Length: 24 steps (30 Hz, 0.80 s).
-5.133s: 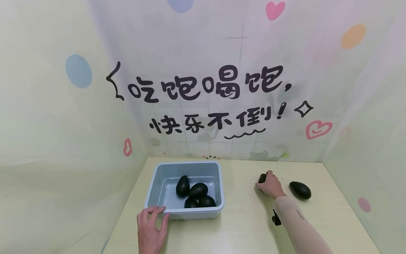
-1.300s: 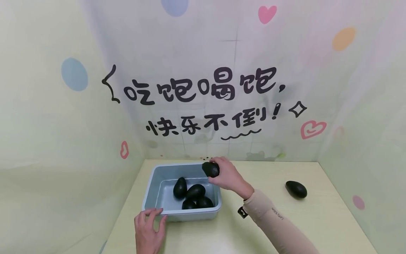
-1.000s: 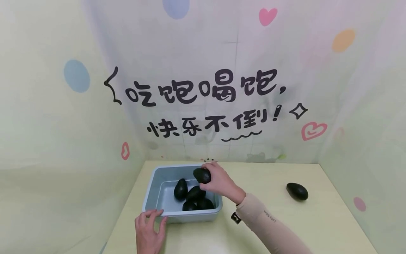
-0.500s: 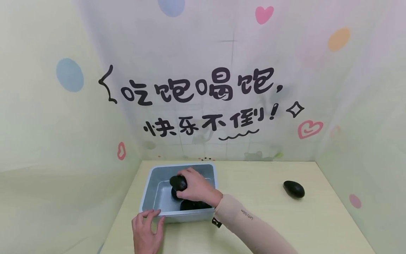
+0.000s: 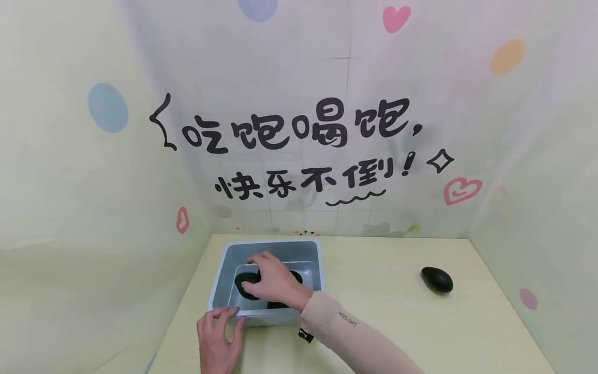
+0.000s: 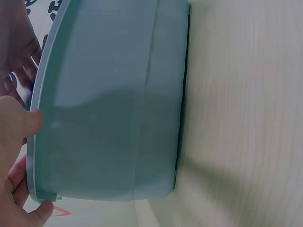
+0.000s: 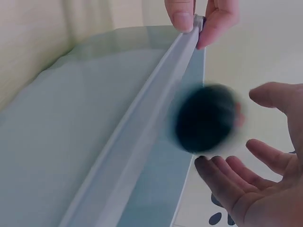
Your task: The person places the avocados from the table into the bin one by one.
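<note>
Over the grey-blue plastic bin [image 5: 308, 245], my right hand [image 5: 275, 280] has its fingers spread around a dark avocado [image 5: 244, 285]. The right wrist view shows that avocado [image 7: 206, 118] blurred and apart from the fingertips, just inside the bin wall. More dark avocados [image 5: 297, 276] lie in the bin, mostly hidden by the right hand and wrist. My left hand [image 5: 218, 337] grips the near left part of the rim, fingers over the top and thumb outside. From the left wrist, the bin's outer side [image 6: 109, 104] fills much of the view.
One avocado [image 5: 436, 280] lies by itself on the right part of the pale wooden table [image 5: 374, 311]. A printed cloth backdrop [image 5: 303, 67] closes off the back and both sides. The bin stands at the table's left.
My right hand has carried an avocado from the table leftward into the bin, lowered it and let it go. The left hand has kept its grip on the rim.
</note>
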Each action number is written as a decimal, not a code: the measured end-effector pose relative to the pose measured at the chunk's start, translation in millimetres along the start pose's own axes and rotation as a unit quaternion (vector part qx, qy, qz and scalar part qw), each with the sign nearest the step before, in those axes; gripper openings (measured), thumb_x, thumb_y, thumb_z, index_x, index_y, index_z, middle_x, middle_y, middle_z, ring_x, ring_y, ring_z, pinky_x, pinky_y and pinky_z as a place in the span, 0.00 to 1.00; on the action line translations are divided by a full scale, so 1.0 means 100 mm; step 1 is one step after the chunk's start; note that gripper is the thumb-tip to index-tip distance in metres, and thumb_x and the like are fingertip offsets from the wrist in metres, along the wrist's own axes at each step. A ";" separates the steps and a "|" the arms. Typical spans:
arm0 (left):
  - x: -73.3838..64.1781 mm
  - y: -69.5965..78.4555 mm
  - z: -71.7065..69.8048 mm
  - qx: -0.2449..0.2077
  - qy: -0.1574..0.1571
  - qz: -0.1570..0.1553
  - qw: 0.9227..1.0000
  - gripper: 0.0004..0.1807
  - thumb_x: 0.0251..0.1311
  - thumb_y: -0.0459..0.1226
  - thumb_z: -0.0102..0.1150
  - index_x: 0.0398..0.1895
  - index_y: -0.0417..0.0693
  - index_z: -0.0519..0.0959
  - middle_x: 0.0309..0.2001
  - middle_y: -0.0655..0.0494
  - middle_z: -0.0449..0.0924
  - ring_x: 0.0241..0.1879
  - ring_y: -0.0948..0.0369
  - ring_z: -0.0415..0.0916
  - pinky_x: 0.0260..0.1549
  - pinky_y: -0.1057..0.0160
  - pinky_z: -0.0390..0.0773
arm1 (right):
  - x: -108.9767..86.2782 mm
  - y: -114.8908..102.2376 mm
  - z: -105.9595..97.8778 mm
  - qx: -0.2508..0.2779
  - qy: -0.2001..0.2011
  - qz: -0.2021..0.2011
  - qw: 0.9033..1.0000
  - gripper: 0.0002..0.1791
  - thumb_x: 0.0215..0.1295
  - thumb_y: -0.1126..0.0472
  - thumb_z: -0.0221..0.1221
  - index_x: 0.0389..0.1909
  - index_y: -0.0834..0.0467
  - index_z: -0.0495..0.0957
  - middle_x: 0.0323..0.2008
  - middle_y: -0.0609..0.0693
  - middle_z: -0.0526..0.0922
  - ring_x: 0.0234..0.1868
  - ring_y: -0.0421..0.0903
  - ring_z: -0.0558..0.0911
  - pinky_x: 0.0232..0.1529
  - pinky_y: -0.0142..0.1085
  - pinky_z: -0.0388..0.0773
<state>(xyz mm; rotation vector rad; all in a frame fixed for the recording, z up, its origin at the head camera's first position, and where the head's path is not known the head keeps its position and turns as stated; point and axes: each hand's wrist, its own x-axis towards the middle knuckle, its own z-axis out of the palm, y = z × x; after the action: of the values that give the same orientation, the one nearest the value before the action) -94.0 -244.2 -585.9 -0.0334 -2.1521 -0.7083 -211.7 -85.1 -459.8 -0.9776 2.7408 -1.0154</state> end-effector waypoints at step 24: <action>0.01 0.02 0.01 -0.001 -0.005 -0.001 1.000 0.15 0.46 0.31 0.74 0.40 0.40 0.86 0.45 0.38 0.77 0.51 0.39 0.68 0.51 0.50 0.63 | -0.10 0.32 -0.31 0.000 -0.006 0.009 1.000 0.20 0.71 0.52 0.67 0.59 0.55 0.83 0.58 0.52 0.87 0.60 0.49 0.85 0.61 0.41 0.82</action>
<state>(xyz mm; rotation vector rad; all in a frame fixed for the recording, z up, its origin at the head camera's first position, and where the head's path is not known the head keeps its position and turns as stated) -94.9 -242.8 -584.5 -0.0355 -2.1618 -0.7126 -229.5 -43.2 -456.7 -0.9542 2.7350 -1.0032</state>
